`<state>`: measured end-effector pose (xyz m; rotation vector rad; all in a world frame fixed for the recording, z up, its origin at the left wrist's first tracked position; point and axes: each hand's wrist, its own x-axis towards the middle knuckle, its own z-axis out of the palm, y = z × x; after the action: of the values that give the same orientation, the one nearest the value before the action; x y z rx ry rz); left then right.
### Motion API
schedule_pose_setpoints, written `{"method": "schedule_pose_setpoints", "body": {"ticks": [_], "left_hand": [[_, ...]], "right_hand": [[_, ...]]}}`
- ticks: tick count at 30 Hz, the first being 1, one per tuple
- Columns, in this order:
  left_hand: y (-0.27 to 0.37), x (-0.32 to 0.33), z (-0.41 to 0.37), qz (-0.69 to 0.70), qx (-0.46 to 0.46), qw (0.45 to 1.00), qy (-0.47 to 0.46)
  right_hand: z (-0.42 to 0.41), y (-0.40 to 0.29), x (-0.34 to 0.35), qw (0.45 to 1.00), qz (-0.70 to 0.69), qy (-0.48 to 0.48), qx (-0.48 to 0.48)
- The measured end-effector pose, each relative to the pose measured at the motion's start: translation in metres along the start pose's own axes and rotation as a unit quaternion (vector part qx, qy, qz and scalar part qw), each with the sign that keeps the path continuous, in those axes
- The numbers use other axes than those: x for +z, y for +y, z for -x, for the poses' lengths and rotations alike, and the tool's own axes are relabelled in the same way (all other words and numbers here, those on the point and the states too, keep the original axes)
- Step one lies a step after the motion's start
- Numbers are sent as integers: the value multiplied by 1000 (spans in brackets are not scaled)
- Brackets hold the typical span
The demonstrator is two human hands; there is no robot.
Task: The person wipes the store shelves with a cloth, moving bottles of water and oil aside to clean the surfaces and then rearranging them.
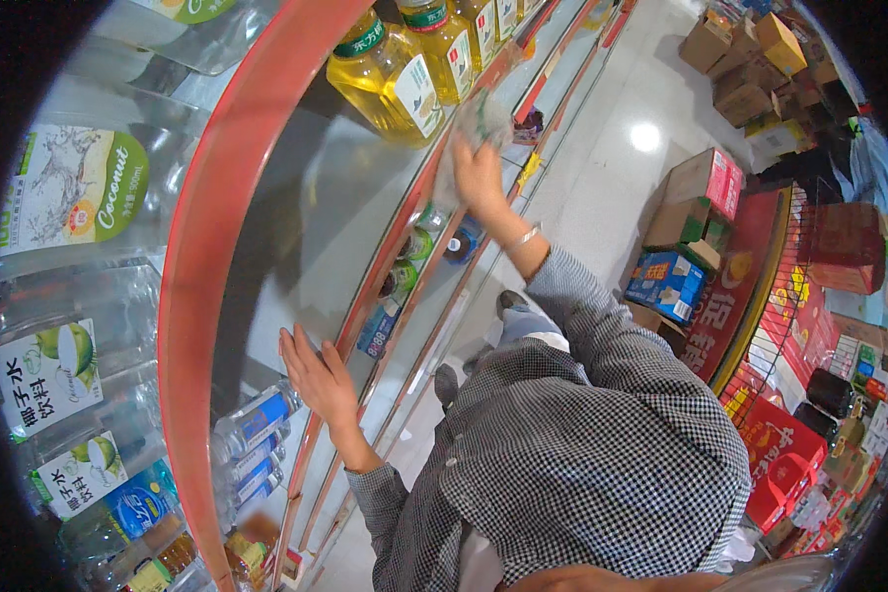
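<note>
My right hand (pixel 479 176) grips a crumpled pale cloth (pixel 482 122), blurred and with greenish patches, at the red front edge of a shelf. Just beyond it, large bottles of yellow drink (pixel 385 81) with green neck bands stand in a row. My left hand (pixel 324 381) is held flat with its fingers apart over the near part of the same shelf (pixel 333 214), holding nothing; whether it touches the surface I cannot tell. Small clear bottles with blue labels (pixel 263 414) lie close to its fingertips in the picture.
A curved red shelf edge (pixel 192 244) runs along the left, with coconut water bottles (pixel 74 192) on the shelf above. Lower shelves hold green-capped bottles (pixel 407 266). Behind me are cardboard boxes (pixel 688 229), a blue carton (pixel 666 285) and a display stand with a wire rack (pixel 777 288).
</note>
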<state>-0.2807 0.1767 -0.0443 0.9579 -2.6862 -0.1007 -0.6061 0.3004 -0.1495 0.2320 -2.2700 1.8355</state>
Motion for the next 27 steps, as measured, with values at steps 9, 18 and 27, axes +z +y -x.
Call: {"method": "schedule_pose_setpoints", "body": {"ticks": [9, 18, 27], "left_hand": [[-1, -3, 0, -11, 5, 1000, -6], [-9, 5, 10, -41, -10, 997, 58], [-16, 4, 19, 199, 127, 962, 139]], "right_hand": [[-106, 12, -25, 995, 58, 54, 58], [27, -62, -5, 995, 59, 46, -72], [223, -114, 11, 987, 16, -89, -130]]}}
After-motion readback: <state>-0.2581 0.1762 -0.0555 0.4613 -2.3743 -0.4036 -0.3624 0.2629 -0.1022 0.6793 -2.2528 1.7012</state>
